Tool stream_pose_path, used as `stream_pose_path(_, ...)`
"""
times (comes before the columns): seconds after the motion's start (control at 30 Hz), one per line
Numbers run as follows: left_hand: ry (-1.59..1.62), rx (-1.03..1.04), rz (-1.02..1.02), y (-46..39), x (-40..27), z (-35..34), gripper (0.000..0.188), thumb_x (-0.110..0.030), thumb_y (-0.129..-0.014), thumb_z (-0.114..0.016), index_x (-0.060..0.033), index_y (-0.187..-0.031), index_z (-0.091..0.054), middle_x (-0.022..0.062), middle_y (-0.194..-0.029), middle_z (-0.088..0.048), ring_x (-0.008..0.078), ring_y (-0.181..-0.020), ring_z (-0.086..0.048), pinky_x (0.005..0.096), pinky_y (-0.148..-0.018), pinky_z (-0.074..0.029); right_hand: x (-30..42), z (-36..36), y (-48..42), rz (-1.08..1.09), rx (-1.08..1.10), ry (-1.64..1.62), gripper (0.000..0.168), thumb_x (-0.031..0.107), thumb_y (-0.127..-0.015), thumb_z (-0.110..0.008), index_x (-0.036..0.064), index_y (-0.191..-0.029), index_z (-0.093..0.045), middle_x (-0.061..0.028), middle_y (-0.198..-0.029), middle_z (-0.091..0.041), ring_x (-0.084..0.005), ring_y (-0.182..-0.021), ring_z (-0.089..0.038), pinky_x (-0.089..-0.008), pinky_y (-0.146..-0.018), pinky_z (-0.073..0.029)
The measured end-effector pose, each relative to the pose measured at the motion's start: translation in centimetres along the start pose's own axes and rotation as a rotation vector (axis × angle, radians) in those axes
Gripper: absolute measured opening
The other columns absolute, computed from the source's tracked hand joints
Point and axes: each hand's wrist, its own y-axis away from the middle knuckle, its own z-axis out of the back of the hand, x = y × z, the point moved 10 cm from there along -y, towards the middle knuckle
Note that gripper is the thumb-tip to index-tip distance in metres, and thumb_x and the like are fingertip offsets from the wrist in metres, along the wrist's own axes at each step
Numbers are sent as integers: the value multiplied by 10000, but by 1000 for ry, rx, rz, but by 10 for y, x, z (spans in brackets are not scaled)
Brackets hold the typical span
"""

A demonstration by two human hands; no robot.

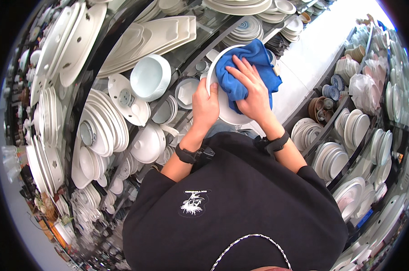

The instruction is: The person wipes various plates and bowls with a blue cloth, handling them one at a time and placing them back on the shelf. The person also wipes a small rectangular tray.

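Note:
A large white plate or shallow bowl [229,113] is held up in front of me, above the aisle. My left hand [205,103] grips its left rim, thumb on the inner face and fingers behind. A crumpled blue cloth [236,73] lies against the inner face and covers much of it. With fingers slightly spread, my right hand [250,88] presses the cloth onto the plate. Part of the cloth hangs past the right rim, which it hides.
On the left shelves stand a pale deep bowl [150,78], a stack of oval plates [121,118] and a lidded white dish [148,144]. More stacked plates [330,161] fill the right shelves. A white tiled floor [301,74] runs between the shelves.

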Motion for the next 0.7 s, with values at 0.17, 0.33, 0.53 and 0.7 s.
stream_pose_path(0.17,43,-21,-123,-27,-3,-12,244,-182,-1059,-520,40,-1097,-614,212,-868,-711,322,-768,-703,424,-708,-513,-46,19,8,-182,-96,152,636,6,-707,-677,145,-1328,-666,-116,-1530,-536,-369,-1386,-518,-520,-1172,-380)
stream_pose_path(0.33,-49,62,-43,-51,36,-48,268,-209,-1056,-508,41,-1068,-604,257,-860,-690,431,-809,-690,472,-713,-502,-86,0,55,-315,81,166,703,-39,-640,-640,138,-1319,-672,-109,-1519,-550,-362,-1393,-515,-521,-1180,-376)
stream_pose_path(0.53,9,156,81,-77,102,-113,291,-229,-1052,-507,40,-1087,-612,268,-922,-690,461,-873,-675,493,-750,-503,-111,-13,84,-509,197,-77,531,20,-783,-652,88,-1309,-667,-121,-1385,-661,-331,-1327,-598,-476,-1140,-431)
stream_pose_path(0.7,28,231,191,-94,140,-157,284,-212,-1064,-494,43,-1117,-610,235,-939,-698,377,-854,-688,446,-779,-516,-202,30,152,-1030,-263,-375,428,9,-844,-659,-22,-1271,-661,-114,-1118,-745,-172,-1045,-681,-325,-950,-521)
